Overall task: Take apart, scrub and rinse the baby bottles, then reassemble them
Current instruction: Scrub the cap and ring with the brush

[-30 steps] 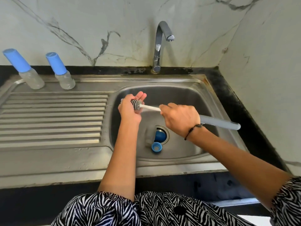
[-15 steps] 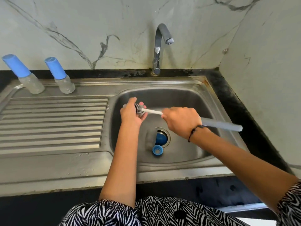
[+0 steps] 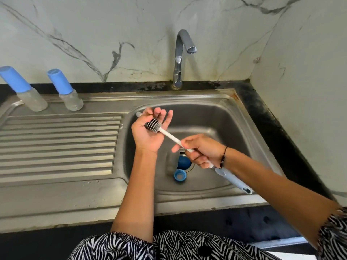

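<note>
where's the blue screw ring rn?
The blue ring lies on the sink basin floor, just in front of the drain, below the right hand holding the brush.

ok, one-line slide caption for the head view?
Over the sink, right hand holds bottle brush, its bristles in the left hand; two capped bottles wait.

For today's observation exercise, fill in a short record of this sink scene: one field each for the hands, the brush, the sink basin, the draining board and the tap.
left hand: palm up over the basin, fingers loosely curled around the brush head; a small clear part pokes past the fingers, too small to identify
right hand: grips the brush handle
brush: white-stemmed, dark-bristled bottle brush with pale blue handle
sink basin: steel; round blue bottle cap beside the drain
draining board: two clear, blue-capped baby bottles standing at the back
tap: chrome, no water visible
</note>
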Available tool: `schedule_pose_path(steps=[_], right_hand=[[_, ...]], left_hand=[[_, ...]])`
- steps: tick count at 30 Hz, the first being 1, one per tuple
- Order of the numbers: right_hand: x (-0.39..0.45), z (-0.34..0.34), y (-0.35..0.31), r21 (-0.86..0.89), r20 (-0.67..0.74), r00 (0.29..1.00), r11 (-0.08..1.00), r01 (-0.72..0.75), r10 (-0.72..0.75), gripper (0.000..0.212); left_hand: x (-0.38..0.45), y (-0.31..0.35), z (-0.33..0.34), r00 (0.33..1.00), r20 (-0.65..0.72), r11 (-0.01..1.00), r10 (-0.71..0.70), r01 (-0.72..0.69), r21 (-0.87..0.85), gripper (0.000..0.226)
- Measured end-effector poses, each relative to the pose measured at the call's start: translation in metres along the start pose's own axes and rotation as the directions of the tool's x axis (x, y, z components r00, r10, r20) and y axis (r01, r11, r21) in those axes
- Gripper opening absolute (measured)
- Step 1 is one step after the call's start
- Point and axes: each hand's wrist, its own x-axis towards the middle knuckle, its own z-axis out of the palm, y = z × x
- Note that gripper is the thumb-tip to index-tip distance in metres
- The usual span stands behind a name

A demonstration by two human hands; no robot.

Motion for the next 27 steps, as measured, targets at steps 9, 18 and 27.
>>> schedule_pose_path(steps=[9,18,27], right_hand=[[-0.002,0.022,0.011,-0.984,-0.177,0.851,0.08,-0.159,-0.494,0.029],[-0.001,-0.008,0.003,0.056,0.095,0.994,0.997,-0.06,0.055,0.03],[0.003,-0.011,0.008,0.087,0.25,0.953,0.977,-0.195,0.168,0.031]], left_hand=[[0.024,-0.015,-0.022,0.831,-0.539,0.9,0.137,0.123,0.418,0.008],[0.008,-0.003,-0.012,0.988,-0.042,0.972,0.148,-0.138,0.188,0.027],[0.008,-0.002,-0.022,0.967,-0.044,0.937,0.251,-0.231,0.262,0.022]])
